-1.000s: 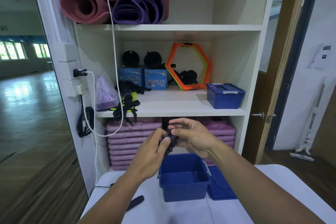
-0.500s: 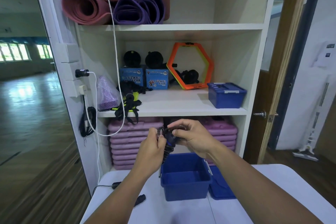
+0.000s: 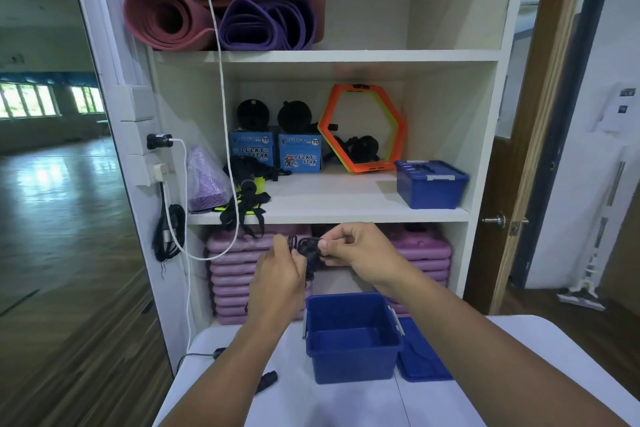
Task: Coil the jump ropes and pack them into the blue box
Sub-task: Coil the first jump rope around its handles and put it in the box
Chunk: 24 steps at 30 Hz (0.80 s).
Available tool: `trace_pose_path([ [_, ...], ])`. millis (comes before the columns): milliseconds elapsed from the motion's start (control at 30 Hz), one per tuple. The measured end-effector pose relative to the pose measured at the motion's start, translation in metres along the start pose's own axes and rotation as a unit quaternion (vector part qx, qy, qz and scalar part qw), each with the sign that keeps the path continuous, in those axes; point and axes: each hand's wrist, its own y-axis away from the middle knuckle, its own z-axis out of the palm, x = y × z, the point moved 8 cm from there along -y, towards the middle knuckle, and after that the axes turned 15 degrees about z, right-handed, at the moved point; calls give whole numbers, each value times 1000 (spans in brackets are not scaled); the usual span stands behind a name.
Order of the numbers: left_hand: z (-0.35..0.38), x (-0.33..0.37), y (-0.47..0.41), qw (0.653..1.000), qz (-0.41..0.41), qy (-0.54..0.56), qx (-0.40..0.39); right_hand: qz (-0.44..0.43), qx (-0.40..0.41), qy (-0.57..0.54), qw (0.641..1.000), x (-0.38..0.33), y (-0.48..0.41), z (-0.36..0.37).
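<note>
Jump rope (image 3: 307, 249), coiled black cord; left hand (image 3: 277, 279) and right hand (image 3: 362, 250) both grip it.

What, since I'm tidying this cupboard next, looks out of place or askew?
A tangle of black straps spills over the front edge of the middle shelf, and a white cable hangs down across the shelf fronts.

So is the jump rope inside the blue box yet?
No, the left hand and right hand hold the jump rope above the open blue box.
</note>
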Motion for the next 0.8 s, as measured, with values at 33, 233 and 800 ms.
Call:
trace_pose_path([
  [33, -1, -1, -3, 1000, -3, 6, 7, 9, -19, -20, 1000, 2, 1, 4],
  [233, -13, 0, -13, 998, -6, 36, 48, 100, -106, -150, 978, 12, 8, 15],
  [800, -8, 3, -10, 957, -75, 275, 53, 45, 20, -120, 992, 14, 0, 22],
])
